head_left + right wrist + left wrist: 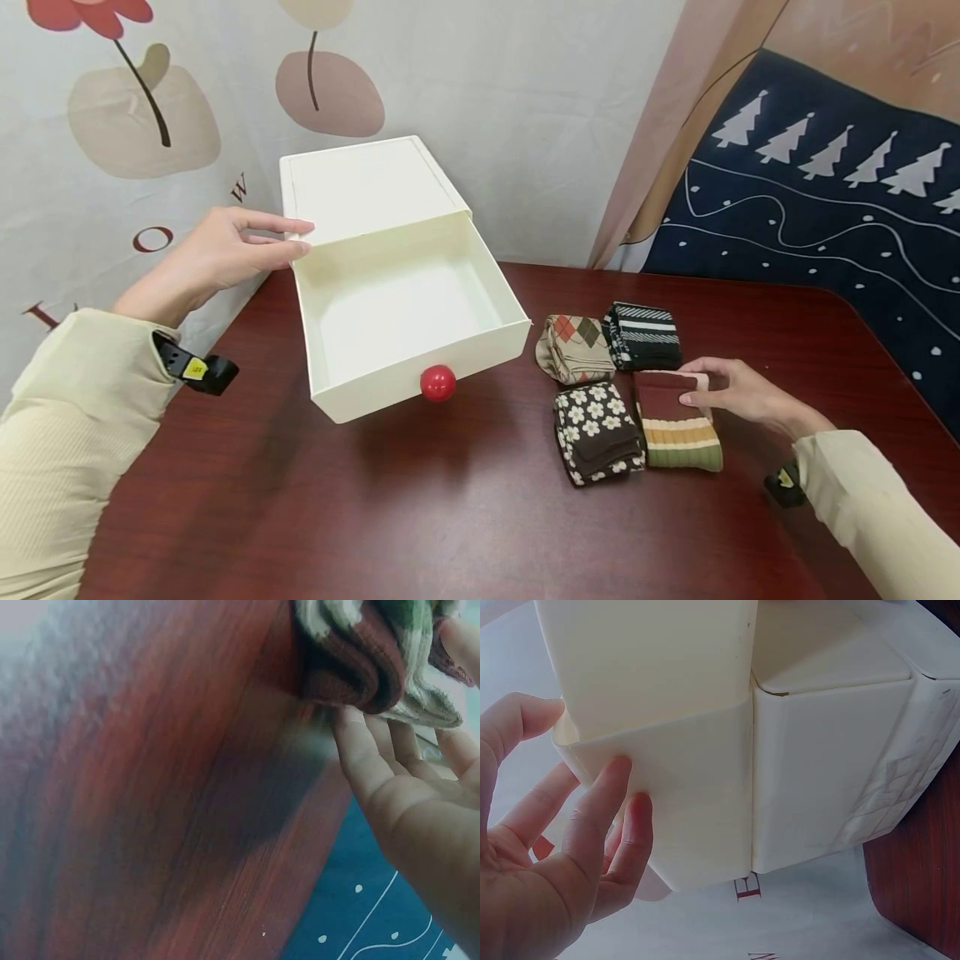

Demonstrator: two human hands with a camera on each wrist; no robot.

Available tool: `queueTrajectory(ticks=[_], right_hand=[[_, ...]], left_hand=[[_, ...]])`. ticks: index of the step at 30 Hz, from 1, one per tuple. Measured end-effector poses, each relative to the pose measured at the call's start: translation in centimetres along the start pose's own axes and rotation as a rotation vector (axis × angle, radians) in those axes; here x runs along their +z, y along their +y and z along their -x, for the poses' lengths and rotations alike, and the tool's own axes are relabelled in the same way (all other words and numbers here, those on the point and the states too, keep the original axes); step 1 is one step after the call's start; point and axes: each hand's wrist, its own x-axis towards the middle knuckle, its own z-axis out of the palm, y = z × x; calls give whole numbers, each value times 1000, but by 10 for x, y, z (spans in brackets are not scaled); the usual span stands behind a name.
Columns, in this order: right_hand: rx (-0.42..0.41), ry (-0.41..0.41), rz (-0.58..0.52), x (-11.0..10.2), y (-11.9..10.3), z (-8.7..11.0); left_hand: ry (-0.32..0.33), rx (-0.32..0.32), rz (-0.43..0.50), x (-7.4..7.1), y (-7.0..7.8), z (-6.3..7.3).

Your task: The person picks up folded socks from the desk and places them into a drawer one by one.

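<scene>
A white drawer box (375,179) stands on the table with its drawer (416,375) pulled out, a red round knob (438,383) on its front. My left hand (236,250) rests with extended fingers against the casing's front left corner; its fingertips (619,766) touch the casing in the left wrist view. At the right, my right hand (742,396) pinches a folded maroon, yellow and green striped sock (678,425), thumb on top and fingers at its far side. The same sock (360,660) shows its folded layers in the right wrist view.
Beside the striped sock lie a folded flowered sock (600,433), an argyle sock (577,350) and a black-and-white patterned sock (643,336). They share the dark red wooden table (450,533). A printed light cloth (525,100) and a navy tree-patterned cloth (825,200) hang behind.
</scene>
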Motion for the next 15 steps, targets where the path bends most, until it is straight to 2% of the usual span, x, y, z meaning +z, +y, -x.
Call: queueTrajectory(ticks=[9, 12, 15], right_hand=[[22, 36, -78, -2, -5, 16], [-11, 37, -110, -8, -9, 22], [-80, 39, -129, -14, -17, 26]], left_hand=[[3, -4, -9, 0, 0, 0], [2, -3, -13, 0, 0, 1], [2, -3, -13, 0, 0, 1]])
